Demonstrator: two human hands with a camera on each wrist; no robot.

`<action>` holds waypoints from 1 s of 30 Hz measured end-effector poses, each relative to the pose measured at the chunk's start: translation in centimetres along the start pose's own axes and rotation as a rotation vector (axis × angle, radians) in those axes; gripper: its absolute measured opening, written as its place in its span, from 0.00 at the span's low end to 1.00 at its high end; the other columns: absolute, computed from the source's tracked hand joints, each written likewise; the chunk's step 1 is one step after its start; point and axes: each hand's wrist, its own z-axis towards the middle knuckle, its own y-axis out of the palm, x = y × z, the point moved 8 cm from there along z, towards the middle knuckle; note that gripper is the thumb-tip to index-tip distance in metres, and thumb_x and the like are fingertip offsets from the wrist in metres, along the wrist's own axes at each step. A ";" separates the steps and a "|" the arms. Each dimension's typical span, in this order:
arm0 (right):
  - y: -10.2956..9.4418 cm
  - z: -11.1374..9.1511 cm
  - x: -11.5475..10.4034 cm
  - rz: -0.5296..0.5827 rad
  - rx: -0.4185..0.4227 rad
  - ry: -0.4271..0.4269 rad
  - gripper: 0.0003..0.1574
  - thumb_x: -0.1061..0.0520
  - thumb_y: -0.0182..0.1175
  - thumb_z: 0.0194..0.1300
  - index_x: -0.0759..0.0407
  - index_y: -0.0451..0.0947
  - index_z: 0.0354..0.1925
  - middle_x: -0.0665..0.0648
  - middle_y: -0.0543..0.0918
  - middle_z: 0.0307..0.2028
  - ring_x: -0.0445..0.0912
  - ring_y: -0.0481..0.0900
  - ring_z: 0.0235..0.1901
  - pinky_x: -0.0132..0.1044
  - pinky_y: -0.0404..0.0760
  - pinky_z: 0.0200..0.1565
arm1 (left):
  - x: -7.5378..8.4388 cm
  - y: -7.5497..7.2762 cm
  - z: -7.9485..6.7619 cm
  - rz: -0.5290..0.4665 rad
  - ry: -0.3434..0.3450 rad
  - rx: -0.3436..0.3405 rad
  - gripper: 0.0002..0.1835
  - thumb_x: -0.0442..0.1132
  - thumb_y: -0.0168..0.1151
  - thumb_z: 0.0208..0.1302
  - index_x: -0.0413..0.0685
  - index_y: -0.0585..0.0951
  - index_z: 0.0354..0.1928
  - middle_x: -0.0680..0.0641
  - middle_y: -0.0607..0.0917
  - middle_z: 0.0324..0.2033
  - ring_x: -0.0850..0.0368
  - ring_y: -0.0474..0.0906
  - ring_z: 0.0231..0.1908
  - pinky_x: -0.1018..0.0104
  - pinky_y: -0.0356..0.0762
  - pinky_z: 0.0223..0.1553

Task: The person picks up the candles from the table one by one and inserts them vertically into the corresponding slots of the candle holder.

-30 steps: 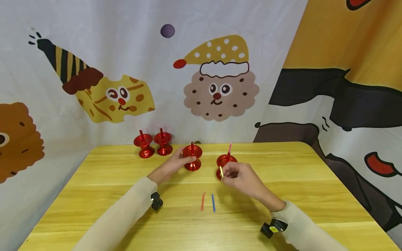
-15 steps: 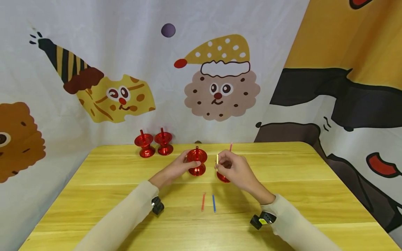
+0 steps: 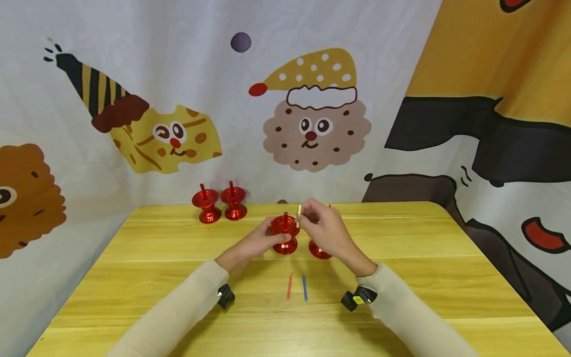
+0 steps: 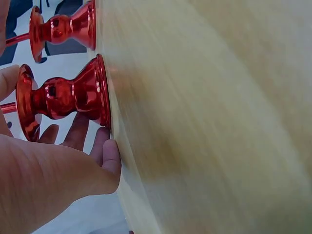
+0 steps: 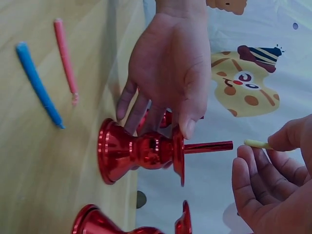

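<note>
My left hand [image 3: 255, 244] holds a shiny red candle holder [image 3: 285, 245] upright on the table, thumb at the dish rim and the other fingers behind the stem. Between thumb and fingertips my right hand [image 3: 327, 229] pinches a thin yellow candle [image 5: 255, 144]. In the right wrist view the candle's free end is just off the tip of the holder's thin red tube [image 5: 209, 146], roughly in line with it. A second red candle holder [image 3: 319, 250] stands just to the right, largely hidden behind my right hand; the top of a pink candle [image 3: 330, 204] shows above it.
A red candle [image 3: 289, 287] and a blue candle [image 3: 305, 288] lie on the wooden table [image 3: 250, 322] nearer to me. Two more red candle holders [image 3: 206, 203] stand at the back left, by a cartoon-printed cloth [image 3: 241, 124] that hangs behind the table.
My left hand has brought the candle holder a little right and nearer to me. My right hand has moved left and up with the yellow candle, which now stands upright by the holder's tube.
</note>
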 end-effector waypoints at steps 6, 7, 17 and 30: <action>-0.1 1.1 -0.6 -0.013 0.059 -0.034 0.03 0.57 0.61 0.68 0.52 0.79 0.35 0.46 0.83 0.29 0.39 0.80 0.28 0.36 0.81 0.32 | -0.1 0.5 -0.1 0.006 0.005 -0.008 0.34 0.54 0.66 0.64 0.55 0.65 0.68 0.48 0.76 0.61 0.48 0.68 0.64 0.44 0.61 0.65; -0.1 1.3 -0.6 -0.016 0.069 -0.040 0.03 0.57 0.61 0.68 0.53 0.79 0.35 0.46 0.83 0.29 0.39 0.80 0.28 0.36 0.81 0.32 | -0.2 0.6 -0.1 0.004 0.006 -0.009 0.35 0.54 0.66 0.64 0.55 0.65 0.68 0.48 0.76 0.61 0.48 0.68 0.64 0.43 0.61 0.65; 0.3 1.9 -0.7 -0.034 0.108 -0.088 0.02 0.61 0.61 0.67 0.59 0.80 0.37 0.51 0.84 0.30 0.39 0.80 0.29 0.33 0.82 0.34 | 0.4 1.3 -0.6 -0.022 0.035 -0.038 0.34 0.52 0.65 0.65 0.52 0.64 0.68 0.48 0.76 0.60 0.50 0.70 0.63 0.49 0.63 0.65; 1.0 1.9 -0.5 -0.087 0.084 -0.130 0.03 0.60 0.61 0.67 0.58 0.81 0.36 0.48 0.83 0.29 0.39 0.79 0.28 0.34 0.81 0.33 | 0.5 1.4 -0.6 -0.021 0.049 -0.057 0.36 0.53 0.65 0.65 0.50 0.62 0.70 0.47 0.76 0.61 0.51 0.70 0.62 0.49 0.63 0.65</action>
